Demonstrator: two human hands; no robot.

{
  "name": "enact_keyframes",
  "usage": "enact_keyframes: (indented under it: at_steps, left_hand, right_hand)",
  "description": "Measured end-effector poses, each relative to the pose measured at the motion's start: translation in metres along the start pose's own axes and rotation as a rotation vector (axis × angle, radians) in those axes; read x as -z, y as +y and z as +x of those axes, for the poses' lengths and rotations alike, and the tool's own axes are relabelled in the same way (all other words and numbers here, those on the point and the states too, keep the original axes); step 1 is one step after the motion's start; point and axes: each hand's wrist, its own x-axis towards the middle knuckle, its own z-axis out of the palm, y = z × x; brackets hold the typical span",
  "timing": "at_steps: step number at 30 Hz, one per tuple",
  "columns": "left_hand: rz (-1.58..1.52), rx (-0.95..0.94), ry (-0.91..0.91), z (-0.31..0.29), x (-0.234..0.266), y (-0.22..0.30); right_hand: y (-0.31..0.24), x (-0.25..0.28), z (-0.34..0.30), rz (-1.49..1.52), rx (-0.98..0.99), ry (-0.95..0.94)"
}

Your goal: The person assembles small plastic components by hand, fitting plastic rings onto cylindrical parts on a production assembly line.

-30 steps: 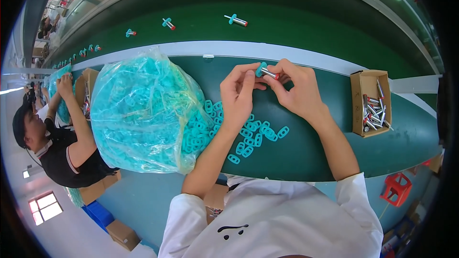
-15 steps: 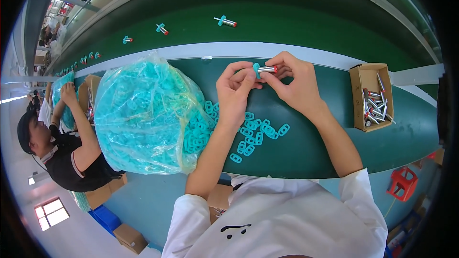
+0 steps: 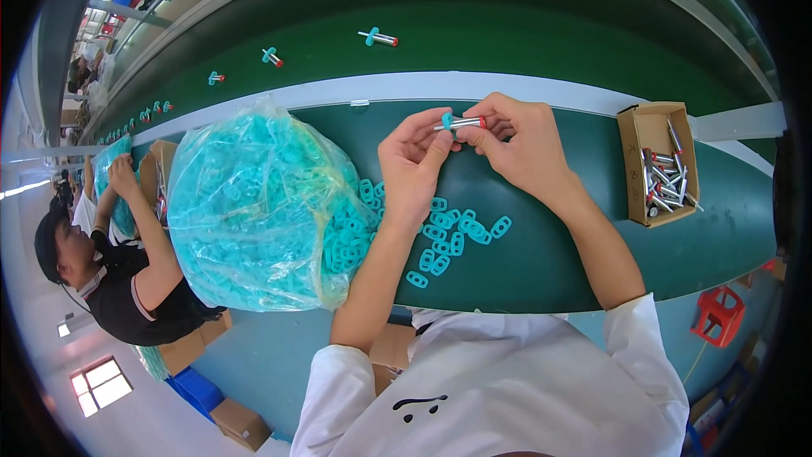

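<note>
A silver metal tube (image 3: 467,123) with a red end lies level between my hands, and a teal plastic piece with holes (image 3: 447,121) sits around its left part. A thin pin sticks out to the left of the teal piece. My left hand (image 3: 413,162) pinches at the teal piece with thumb and fingers. My right hand (image 3: 531,152) is closed on the tube near its red end. Below my hands, loose teal pieces (image 3: 457,243) are scattered on the green table (image 3: 541,262). My left forearm passes beside a big clear bag of teal pieces (image 3: 262,203).
A cardboard box (image 3: 628,161) of metal tubes stands at the right. Beyond a pale rail (image 3: 507,83), a green belt (image 3: 474,42) carries several tubes with teal pieces (image 3: 382,38). A co-worker (image 3: 127,288) handles a teal bag at left. A red stool (image 3: 719,316) stands on the floor.
The tubes on the belt have moved left. In my hands, the teal piece has shifted slightly left, and the pin now shows beyond it. Both hands keep their grip.
</note>
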Motion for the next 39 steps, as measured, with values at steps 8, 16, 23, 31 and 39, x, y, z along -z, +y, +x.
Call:
enact_keyframes:
  at_steps: [8, 16, 23, 31, 39]
  left_hand:
    - [0.06, -0.026, -0.002, 0.0, 0.0006, -0.0006]
    - [0.063, -0.017, -0.001, 0.0004, 0.0003, 0.0001]
    - [-0.07, 0.12, 0.009, 0.0016, -0.0026, 0.0003]
    - [-0.206, 0.186, 0.022, 0.0019, -0.0007, 0.0026]
    - [-0.22, 0.19, -0.004, 0.0016, 0.0005, -0.0001]
  right_hand:
    - [0.0003, -0.004, -0.0013, 0.004, -0.049, 0.01]
    - [0.0001, -0.004, -0.0001, 0.043, -0.088, -0.001]
    - [0.0004, -0.0039, 0.0006, 0.053, -0.035, -0.019]
    - [-0.0026, -0.0083, -0.0006, 0.053, 0.012, 0.007]
    - [-0.0029, -0.0106, -0.0031, 0.015, 0.034, 0.049]
